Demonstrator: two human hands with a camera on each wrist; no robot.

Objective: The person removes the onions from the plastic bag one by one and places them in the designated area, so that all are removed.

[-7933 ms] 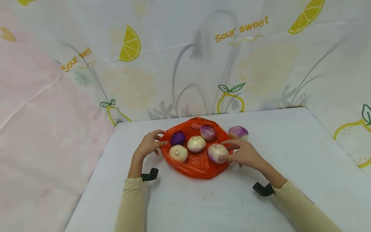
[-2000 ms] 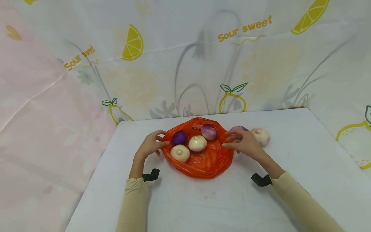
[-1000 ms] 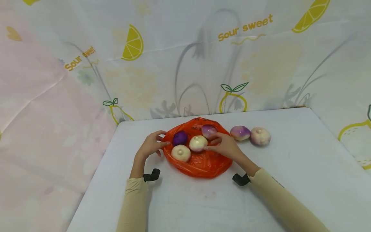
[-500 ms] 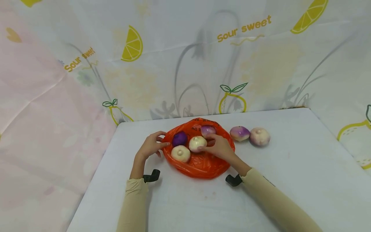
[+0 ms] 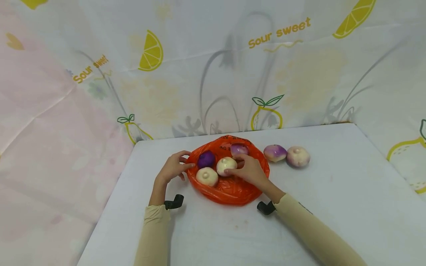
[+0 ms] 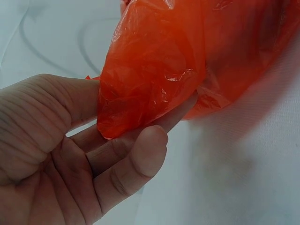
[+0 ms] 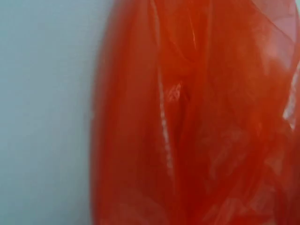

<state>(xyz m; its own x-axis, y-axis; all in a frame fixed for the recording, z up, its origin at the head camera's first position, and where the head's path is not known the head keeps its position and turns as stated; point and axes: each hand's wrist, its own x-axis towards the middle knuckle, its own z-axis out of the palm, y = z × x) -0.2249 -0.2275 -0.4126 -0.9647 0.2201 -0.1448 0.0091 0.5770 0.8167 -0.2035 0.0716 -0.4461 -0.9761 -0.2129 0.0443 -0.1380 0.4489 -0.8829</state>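
Note:
A red plastic bag (image 5: 239,194) lies spread on the table with its mouth up. My left hand (image 5: 172,168) pinches the bag's left rim; in the left wrist view, thumb and fingers of the left hand (image 6: 70,140) lie either side of the film. Inside the bag, my right hand (image 5: 251,170) grips a pale, glossy onion (image 5: 225,166), thumb at its front and fingers behind. Around it sit another pale onion (image 5: 207,177), a dark purple onion-like ball (image 5: 206,159) and a purple onion (image 5: 239,149), partly covered by my fingers. Only bag (image 7: 211,117) shows in the right wrist view.
Right of the bag, a purple-and-white onion (image 5: 275,153) and a pale pinkish onion (image 5: 298,156) stand side by side on the white table (image 5: 332,184). A printed cloth (image 5: 206,74) hangs behind the table's far edge.
An onion from the bag now stands on the table at the right. My right hand has come back into the bag and grips the middle pale onion. My left hand keeps the rim.

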